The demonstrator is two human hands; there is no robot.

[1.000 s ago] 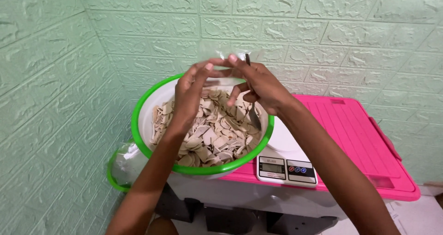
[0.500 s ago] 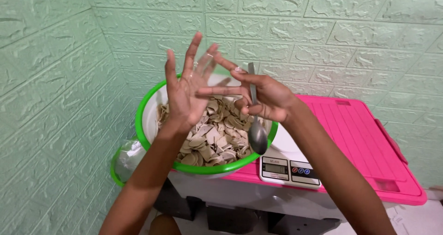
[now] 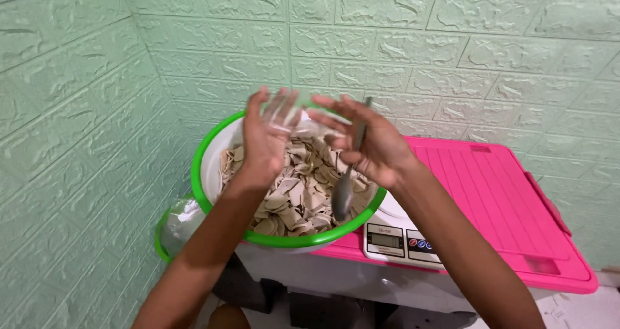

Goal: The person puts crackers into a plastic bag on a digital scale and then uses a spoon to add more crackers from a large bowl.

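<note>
My left hand [image 3: 263, 138] is raised over a white bowl with a green rim [image 3: 290, 242]. Its blurred fingertips pinch what looks like a thin clear plastic bag [image 3: 292, 114]. My right hand [image 3: 373, 149] is just to the right of it, fingers reaching toward the same film. It grips a metal spoon [image 3: 343, 196] whose bowl hangs down over the beige chips [image 3: 294, 196] heaped in the white bowl. The two hands are almost touching above the bowl's far side.
The bowl rests on a white digital scale [image 3: 395, 242] set on a pink-lidded storage box [image 3: 497, 193]. A second green-rimmed container with clear plastic in it [image 3: 175, 224] sits lower left. Green brick-pattern walls close in on the left and behind.
My left hand's spread fingers have closed in toward my right hand. Both hands have shifted slightly right, and the spoon still hangs down from my right hand.
</note>
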